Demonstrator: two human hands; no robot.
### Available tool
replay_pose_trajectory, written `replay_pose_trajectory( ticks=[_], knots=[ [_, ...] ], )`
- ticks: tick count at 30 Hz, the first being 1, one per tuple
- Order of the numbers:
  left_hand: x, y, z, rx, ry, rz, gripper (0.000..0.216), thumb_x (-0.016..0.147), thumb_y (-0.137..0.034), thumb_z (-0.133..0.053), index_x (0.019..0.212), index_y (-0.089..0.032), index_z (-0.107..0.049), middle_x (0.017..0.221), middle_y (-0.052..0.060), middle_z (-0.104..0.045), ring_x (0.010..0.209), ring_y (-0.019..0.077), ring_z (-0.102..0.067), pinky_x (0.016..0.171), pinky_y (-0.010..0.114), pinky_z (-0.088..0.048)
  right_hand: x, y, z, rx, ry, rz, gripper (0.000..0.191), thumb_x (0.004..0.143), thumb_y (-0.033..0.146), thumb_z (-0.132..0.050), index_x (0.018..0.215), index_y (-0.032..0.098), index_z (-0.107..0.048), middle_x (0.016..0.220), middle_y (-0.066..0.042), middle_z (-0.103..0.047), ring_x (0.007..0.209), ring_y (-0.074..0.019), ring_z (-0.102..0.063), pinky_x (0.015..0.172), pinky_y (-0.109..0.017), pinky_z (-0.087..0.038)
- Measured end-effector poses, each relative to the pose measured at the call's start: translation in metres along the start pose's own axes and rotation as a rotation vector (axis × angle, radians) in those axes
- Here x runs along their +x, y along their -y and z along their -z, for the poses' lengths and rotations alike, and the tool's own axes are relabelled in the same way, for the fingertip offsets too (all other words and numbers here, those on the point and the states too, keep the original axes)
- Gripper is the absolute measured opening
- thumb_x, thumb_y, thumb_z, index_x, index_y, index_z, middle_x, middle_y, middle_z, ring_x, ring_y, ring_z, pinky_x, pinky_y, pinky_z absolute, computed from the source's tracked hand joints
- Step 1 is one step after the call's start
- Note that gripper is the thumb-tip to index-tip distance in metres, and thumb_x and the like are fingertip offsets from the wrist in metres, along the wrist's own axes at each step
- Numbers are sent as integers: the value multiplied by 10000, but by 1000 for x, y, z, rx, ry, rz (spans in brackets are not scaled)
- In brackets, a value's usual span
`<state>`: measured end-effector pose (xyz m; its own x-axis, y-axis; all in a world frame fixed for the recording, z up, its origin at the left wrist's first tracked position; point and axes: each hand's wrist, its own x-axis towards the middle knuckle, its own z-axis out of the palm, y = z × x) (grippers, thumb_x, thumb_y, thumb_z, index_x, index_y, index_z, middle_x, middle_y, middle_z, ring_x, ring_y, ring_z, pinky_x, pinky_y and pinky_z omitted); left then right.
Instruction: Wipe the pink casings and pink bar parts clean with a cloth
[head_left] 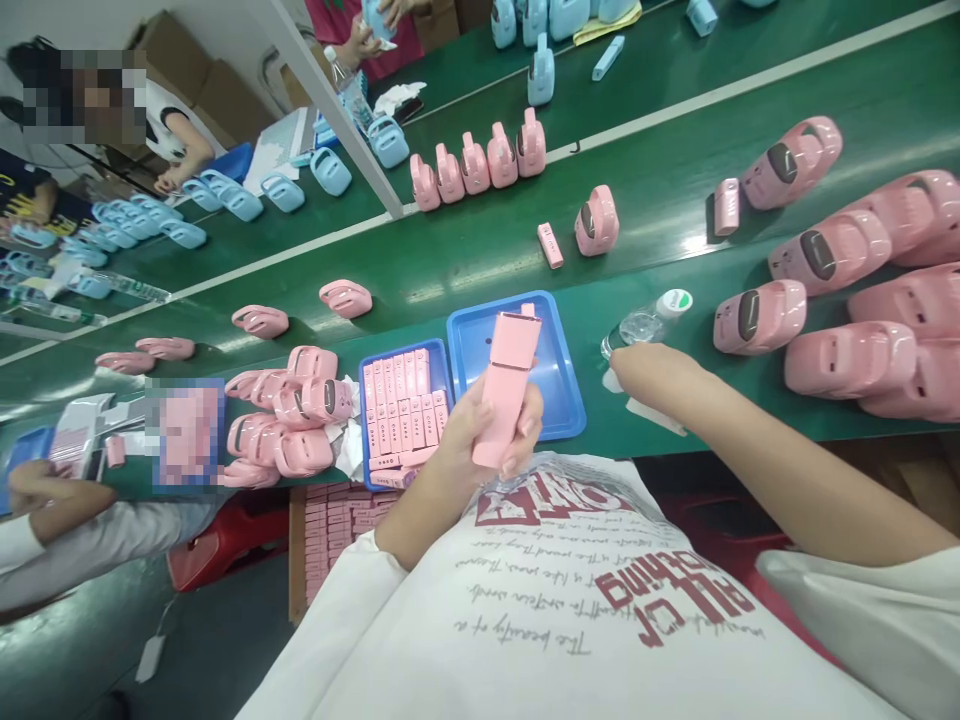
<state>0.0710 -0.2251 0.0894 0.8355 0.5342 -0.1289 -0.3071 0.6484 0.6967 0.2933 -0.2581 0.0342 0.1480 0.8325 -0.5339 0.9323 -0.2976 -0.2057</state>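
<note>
My left hand (491, 425) is closed around a pink oblong plastic case (510, 365), held upright over a blue tray (566, 385). A dark seam crosses the case, and its top end has a dark edge. A small pink piece (528, 310) shows just behind that end, over the tray. My right hand (634, 368) is at the right of the tray, beside a clear plastic bottle (641, 325) with a white and green cap. Its fingers are hidden, and whether it touches the bottle I cannot tell.
A second blue tray (365, 400) holds rows of pink oblong pieces. Pink handled housings (761, 315) cluster at right and left (300, 450). More stand along the green belt (450, 250). Blue housings (330, 170) and co-workers are across the line; another person's arm (67, 500) is at left.
</note>
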Motion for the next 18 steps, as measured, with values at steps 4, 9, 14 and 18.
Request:
replay_pose_trajectory(
  ticks=[4, 9, 14, 18],
  knots=[
    [3, 2, 2, -3, -84, 12, 501, 723, -488, -669, 1095, -164, -588, 773, 6, -518, 513, 61, -486, 395, 174, -396, -15, -4, 20, 361, -208, 39, 290, 864, 148, -393, 1002, 146, -649, 846, -104, -693, 678, -204, -648, 602, -303, -498],
    [10, 7, 0, 74, -171, 55, 475, 727, -526, -674, 1009, -148, -619, 762, 13, -522, 530, 68, -452, 422, 202, -362, -37, 27, 33, 874, -876, 537, 318, 891, 200, -418, 1139, 219, -617, 1087, -48, -685, 953, -198, -652, 797, -326, -540],
    [15, 13, -2, 68, -256, 102, 603, 763, -730, -470, 741, -136, -573, 554, 4, -491, 440, 82, -431, 386, 212, -318, -30, 64, 15, 550, -958, 963, 393, 891, 225, -449, 1268, 202, -559, 1366, -88, -524, 1342, -239, -401, 1101, -481, -358],
    [21, 13, 1, -35, -387, 136, 706, 805, -768, -282, 880, -137, -590, 531, 9, -514, 438, 105, -470, 383, 222, -331, -24, 70, -3, 460, -990, 1136, 360, 886, 244, -477, 1224, 203, -593, 1267, -85, -607, 1310, -229, -443, 1116, -489, -331]
  ],
)
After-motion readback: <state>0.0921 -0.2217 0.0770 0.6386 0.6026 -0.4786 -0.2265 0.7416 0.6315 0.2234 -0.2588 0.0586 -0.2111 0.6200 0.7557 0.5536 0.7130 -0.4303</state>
